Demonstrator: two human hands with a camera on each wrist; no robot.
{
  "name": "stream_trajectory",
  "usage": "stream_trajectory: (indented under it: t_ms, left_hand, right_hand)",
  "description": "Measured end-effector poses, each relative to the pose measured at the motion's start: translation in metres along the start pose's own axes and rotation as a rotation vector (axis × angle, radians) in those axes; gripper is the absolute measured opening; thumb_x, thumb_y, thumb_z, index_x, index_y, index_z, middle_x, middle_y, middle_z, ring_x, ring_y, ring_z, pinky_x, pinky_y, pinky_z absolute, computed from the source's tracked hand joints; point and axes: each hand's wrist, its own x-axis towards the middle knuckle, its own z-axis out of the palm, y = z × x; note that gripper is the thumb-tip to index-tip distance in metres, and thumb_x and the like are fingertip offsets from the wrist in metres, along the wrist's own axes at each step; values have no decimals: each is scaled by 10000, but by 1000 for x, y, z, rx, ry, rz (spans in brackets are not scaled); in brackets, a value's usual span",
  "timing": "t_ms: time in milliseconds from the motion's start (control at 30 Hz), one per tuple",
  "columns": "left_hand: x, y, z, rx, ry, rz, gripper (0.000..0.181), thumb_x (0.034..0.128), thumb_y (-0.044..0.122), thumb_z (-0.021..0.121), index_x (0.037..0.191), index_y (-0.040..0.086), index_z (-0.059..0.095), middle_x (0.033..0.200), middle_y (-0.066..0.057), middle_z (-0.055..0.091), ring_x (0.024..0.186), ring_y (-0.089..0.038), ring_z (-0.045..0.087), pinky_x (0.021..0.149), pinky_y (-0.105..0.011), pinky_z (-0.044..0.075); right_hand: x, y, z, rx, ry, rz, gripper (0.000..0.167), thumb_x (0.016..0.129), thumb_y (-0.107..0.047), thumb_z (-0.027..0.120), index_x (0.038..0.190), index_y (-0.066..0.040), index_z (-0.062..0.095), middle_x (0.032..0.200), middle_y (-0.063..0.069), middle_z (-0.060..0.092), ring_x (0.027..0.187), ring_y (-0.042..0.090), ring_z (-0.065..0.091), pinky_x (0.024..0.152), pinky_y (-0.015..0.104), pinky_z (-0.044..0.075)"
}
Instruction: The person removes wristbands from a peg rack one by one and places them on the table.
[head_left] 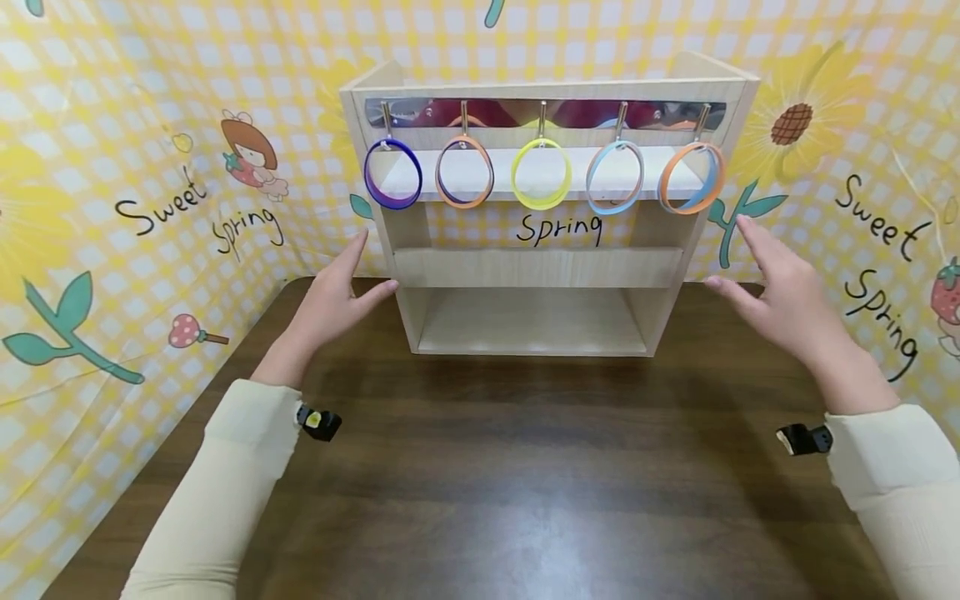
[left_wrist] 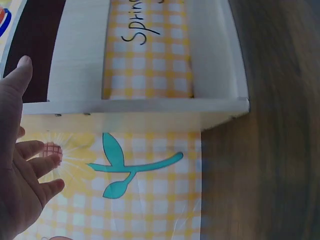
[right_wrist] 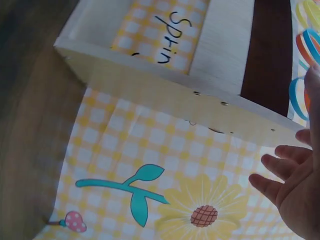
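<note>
A pale wooden shelf point(head_left: 536, 268) stands at the back of the table, a shiny metal hook strip point(head_left: 510, 114) along its upper front. From its hooks hang several wristband-like rings: a dark blue and purple ring point(head_left: 367, 185), an orange and dark ring point(head_left: 491, 185), a yellow ring point(head_left: 567, 185), a light blue ring point(head_left: 590, 185) and an orange and blue ring point(head_left: 712, 187). My left hand point(head_left: 330, 296) is beside the shelf's left side, thumb and fingers spread, holding nothing. Likewise spread and holding nothing, my right hand point(head_left: 787, 300) is off the shelf's right side.
Dark brown wooden table point(head_left: 540, 475) extends in front of the shelf. Yellow checked cloth point(head_left: 315, 150) printed with flowers and words encloses the back and both sides. Each wrist carries a small black camera, the left camera point(head_left: 321, 423) and the right camera point(head_left: 802, 439).
</note>
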Motion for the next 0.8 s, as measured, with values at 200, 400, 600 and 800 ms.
stream_trajectory:
  t_ms: [200,400,600,800]
  left_hand:
    - [15,2,8,-253,64,-78,817,937,430,625,1557,121,192,1566,-89,264,1393,-286,315,1056,-510,352]
    - [21,31,7,-547,131,-101,676,951,145,620,1509,-12,273,1499,-217,358,1352,-345,374,1060,-443,366]
    - [32,32,16,-746,170,-132,637,950,129,617,1504,27,320,1475,-203,397,1348,-315,391,1022,-387,417]
    - [36,29,22,-766,224,-114,569,958,80,586,1471,-18,361,1427,-244,439,1315,-339,431,1002,-381,438]
  right_hand:
    - [17,-8,2,182,175,75,604,888,-143,730,1429,-54,478,1260,220,604,1127,144,603,849,137,472]
    - [30,-16,8,487,254,207,448,896,-57,695,1322,-14,563,1064,-61,665,952,-7,622,805,113,478]
    - [41,-24,10,977,328,299,270,871,-34,714,1133,-10,651,934,43,689,828,104,684,681,180,542]
    - [50,-33,11,1141,355,376,269,851,-15,724,1101,39,642,911,94,690,790,153,698,632,237,562]
